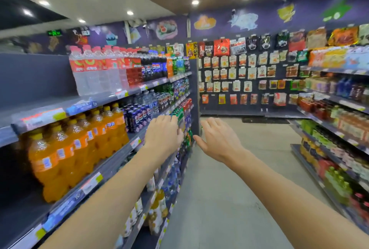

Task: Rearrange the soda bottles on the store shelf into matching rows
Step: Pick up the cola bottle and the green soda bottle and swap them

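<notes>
While both hands [162,134] hover empty, Pepsi bottles [152,69] face outward.

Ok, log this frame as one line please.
phase: reaching | left hand: open, empty | right hand: open, empty | nearest stock: orange soda bottles on left shelf, untouched

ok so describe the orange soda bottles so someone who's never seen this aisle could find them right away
Start at the long grey shelving unit on the left of the aisle and drop to its second shelf from the top. The orange soda bottles stand at its near end, in rows. Yellow caps and bright orange liquid set them apart from the dark blue-labelled cola bottles just beyond them.
</notes>
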A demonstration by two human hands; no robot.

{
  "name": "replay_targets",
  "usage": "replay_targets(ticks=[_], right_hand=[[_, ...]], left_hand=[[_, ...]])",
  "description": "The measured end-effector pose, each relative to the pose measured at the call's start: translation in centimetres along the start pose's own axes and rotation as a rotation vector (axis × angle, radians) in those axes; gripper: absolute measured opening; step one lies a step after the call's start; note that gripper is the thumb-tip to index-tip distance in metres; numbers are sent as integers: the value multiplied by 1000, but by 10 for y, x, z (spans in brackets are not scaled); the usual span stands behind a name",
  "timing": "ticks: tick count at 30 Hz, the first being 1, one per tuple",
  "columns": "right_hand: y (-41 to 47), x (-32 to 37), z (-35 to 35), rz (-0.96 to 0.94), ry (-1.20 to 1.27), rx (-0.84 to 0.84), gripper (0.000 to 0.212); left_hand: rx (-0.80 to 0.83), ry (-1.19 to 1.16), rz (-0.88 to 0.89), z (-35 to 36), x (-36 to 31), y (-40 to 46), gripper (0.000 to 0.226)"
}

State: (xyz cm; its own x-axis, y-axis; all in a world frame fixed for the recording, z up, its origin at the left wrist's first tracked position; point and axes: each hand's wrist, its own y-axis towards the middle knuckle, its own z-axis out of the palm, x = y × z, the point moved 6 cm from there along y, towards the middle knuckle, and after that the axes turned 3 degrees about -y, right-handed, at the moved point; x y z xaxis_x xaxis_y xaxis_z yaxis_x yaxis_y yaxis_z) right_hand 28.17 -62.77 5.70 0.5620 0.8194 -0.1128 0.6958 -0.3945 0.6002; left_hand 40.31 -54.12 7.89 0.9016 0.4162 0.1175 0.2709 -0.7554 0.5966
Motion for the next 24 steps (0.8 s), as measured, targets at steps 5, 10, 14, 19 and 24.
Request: replay_targets(ticks=[5, 10, 14, 19, 24], right_hand=[[78, -22, 72, -7, 69, 34, 45], [144, -50, 149, 8, 110, 19, 41], [201, -80, 218, 23, 80, 80, 49], [292, -113, 300, 29, 72, 156, 50], [380, -140, 363, 53, 75, 163, 48]], left_hand=[[29, 36, -10, 68, 20, 76, 31], [57, 48, -31, 145, 44, 145, 29], [82, 49, -30, 222, 68, 206, 31], [95, -20, -61, 313, 103, 289, 36], [97, -71, -85, 389, 129, 381, 35]])
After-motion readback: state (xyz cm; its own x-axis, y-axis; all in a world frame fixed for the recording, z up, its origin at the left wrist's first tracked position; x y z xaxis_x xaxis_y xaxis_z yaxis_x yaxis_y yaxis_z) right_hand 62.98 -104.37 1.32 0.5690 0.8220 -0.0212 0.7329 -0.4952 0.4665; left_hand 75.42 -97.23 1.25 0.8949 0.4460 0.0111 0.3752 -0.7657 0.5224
